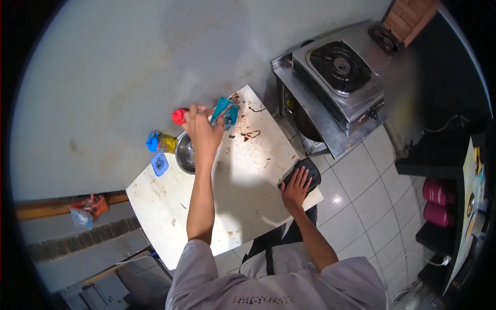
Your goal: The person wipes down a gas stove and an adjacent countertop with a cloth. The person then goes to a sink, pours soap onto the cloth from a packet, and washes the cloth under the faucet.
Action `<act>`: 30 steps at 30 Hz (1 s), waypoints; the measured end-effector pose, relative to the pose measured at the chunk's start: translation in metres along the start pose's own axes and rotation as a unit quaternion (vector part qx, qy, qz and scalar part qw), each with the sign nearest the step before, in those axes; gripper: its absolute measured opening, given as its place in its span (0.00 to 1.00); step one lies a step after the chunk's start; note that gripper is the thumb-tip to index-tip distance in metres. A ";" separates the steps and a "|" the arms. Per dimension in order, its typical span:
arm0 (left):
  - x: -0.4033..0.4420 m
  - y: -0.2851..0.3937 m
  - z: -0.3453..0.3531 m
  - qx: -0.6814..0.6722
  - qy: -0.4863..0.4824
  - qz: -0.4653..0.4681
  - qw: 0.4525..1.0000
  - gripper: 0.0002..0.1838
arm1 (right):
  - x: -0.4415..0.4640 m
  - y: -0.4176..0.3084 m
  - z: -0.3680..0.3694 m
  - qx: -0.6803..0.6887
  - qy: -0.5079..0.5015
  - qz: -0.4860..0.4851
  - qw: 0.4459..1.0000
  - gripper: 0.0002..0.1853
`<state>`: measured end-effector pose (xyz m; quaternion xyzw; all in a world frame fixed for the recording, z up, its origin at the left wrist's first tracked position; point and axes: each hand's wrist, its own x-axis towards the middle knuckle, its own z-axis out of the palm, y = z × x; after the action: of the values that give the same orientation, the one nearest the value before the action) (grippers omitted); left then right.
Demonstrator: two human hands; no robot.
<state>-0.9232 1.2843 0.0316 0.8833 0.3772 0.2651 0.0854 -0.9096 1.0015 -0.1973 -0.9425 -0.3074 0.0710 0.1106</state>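
Note:
My left hand (pixel 203 126) reaches over the far side of the white table with its fingers curled. Its thumb and fingers close on the near edge of a teal packet (pixel 226 112); part of that grip is hidden. Just left of the fingers shows the red top (pixel 179 115) of a container, mostly covered by the hand. Under my left wrist stands a metal bowl (pixel 184 155), partly hidden by the forearm. At the right edge of the table, my right hand (pixel 296 189) lies flat, fingers spread, on a black, soft-looking item (pixel 311 171).
A blue-capped bottle of yellow liquid (pixel 164 142) and a blue square item (pixel 159 163) sit near the wall. Dark scraps and stains mark the white table (pixel 243 181). A gas stove (pixel 341 67) stands on a metal stand at upper right, beyond the tiled floor (pixel 356 181).

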 end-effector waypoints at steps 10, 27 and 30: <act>-0.134 -0.014 -0.060 0.083 0.049 -0.263 0.960 0.11 | 0.019 0.015 -0.006 -0.038 -0.060 -0.162 0.984 0.42; -0.193 -0.004 -0.067 -0.043 0.069 -0.326 0.942 0.08 | 0.052 0.037 -0.026 0.162 -0.074 -0.281 0.943 0.46; -0.192 0.000 -0.053 -0.083 0.073 -0.315 0.943 0.07 | 0.052 0.031 -0.036 0.114 -0.072 -0.269 0.953 0.44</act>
<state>-1.0620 1.1454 -0.0010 0.6875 0.6181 0.3184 0.2097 -0.8433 1.0023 -0.1739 -0.7980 -0.5469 0.1413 0.2100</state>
